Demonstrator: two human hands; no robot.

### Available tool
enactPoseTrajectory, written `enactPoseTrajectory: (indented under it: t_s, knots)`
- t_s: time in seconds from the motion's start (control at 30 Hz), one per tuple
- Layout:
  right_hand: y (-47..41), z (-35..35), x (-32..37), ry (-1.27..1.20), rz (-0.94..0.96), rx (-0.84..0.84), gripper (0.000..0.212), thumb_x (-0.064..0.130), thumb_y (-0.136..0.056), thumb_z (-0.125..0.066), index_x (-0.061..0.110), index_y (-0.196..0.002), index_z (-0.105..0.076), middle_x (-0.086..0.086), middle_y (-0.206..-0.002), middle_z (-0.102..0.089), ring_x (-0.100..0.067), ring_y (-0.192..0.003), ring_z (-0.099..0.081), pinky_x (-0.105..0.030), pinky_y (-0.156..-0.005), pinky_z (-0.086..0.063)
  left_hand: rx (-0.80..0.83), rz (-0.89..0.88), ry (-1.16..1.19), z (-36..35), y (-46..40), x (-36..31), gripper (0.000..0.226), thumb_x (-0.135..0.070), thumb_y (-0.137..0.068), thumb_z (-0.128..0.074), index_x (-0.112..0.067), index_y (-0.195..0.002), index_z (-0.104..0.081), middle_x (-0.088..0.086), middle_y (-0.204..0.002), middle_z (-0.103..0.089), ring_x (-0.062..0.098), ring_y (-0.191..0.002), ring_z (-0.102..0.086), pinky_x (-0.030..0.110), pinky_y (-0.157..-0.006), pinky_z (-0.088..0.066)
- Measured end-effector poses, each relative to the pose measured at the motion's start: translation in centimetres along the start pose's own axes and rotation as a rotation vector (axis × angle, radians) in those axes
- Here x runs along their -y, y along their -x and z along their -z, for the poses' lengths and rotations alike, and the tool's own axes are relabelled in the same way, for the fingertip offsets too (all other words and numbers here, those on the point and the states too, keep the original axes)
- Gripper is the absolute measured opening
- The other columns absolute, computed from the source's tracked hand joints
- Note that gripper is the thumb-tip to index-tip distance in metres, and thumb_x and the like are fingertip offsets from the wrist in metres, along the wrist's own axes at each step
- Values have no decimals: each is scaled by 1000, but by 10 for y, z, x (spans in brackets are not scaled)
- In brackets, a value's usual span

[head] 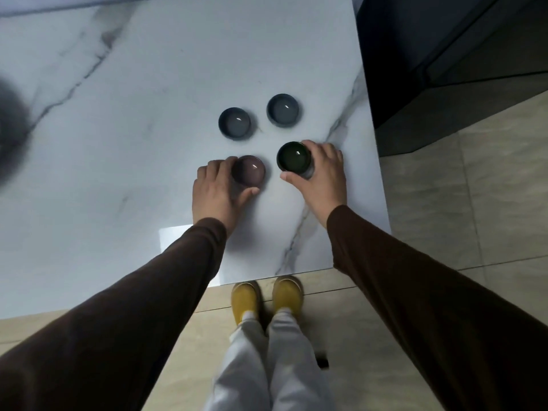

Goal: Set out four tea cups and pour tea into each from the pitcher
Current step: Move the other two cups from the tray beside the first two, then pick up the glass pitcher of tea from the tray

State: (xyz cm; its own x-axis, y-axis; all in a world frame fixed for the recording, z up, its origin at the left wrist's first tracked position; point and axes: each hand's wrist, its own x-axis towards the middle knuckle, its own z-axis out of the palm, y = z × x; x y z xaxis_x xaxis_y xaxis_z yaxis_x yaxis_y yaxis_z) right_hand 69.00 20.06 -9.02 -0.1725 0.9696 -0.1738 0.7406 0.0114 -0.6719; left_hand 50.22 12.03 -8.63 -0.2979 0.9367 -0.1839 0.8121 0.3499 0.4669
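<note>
Four small tea cups stand upright on a white marble table (148,129) near its right edge. Two grey-blue cups sit at the back: one on the left (235,123), one on the right (283,110). In front of them, my left hand (216,192) wraps its fingers and thumb around a brown cup (249,169). My right hand (321,175) grips a dark green cup (294,157) from the right side. Both held cups rest on the tabletop. No pitcher is clearly in view.
A dark blurred shape (12,134) lies at the far left edge of the table. A dark cabinet (444,54) stands to the right of the table. The table's front edge runs just above my yellow shoes (267,298) on a beige tiled floor.
</note>
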Motion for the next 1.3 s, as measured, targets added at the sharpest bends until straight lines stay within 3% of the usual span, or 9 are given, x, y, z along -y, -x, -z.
enactPoseTrajectory:
  t_s: [0.33, 0.53, 0.67, 0.77, 0.9, 1.3]
  knots:
    - [-6, -7, 5, 45, -26, 17, 73, 43, -74, -78, 15, -137, -52, -7, -128, -54, -27, -123, -43, -37, -106, -37, 26, -24, -75, 5, -2, 1, 71, -49, -80, -67, -14, -137, -45, 12, -128, -52, 35, -115, -45, 41, -97, -38]
    - [0, 3, 15, 197, -21, 74, 85, 47, -77, -74, 15, -147, -37, -6, -140, -46, -28, -129, -38, -36, -109, -33, 48, -16, -49, 14, 9, 6, 80, -53, -78, -67, -10, -141, -41, 16, -132, -49, 37, -116, -44, 44, -99, -38]
    - [16, 13, 38, 243, 96, 1, 64, 41, -82, -70, 19, -138, -49, -2, -132, -52, -26, -122, -42, -37, -103, -38, 32, 10, -35, 29, 23, 18, 65, -43, -82, -66, -12, -136, -46, 13, -132, -50, 36, -119, -43, 43, -99, -39]
    - [35, 10, 67, 275, 189, 44, 51, 36, -83, -68, 21, -130, -55, 0, -129, -54, -25, -120, -43, -39, -101, -39, 7, 28, -35, 51, 36, 34, 58, -39, -84, -65, -15, -133, -49, 9, -130, -52, 34, -119, -43, 42, -97, -39]
    - [63, -10, 114, 296, 264, 119, 38, 32, -85, -66, 21, -120, -60, 0, -124, -55, -25, -116, -44, -40, -98, -41, -15, 16, -49, 89, 55, 67, 49, -37, -85, -64, -18, -128, -52, 4, -127, -55, 31, -118, -45, 41, -94, -40]
    - [151, -131, 268, 359, 272, 254, 35, 34, -89, -62, 24, -122, -58, 2, -126, -54, -22, -119, -44, -35, -98, -36, 31, -16, -178, 220, 119, 230, 44, -35, -85, -63, -19, -125, -56, 4, -123, -58, 30, -115, -50, 41, -90, -40]
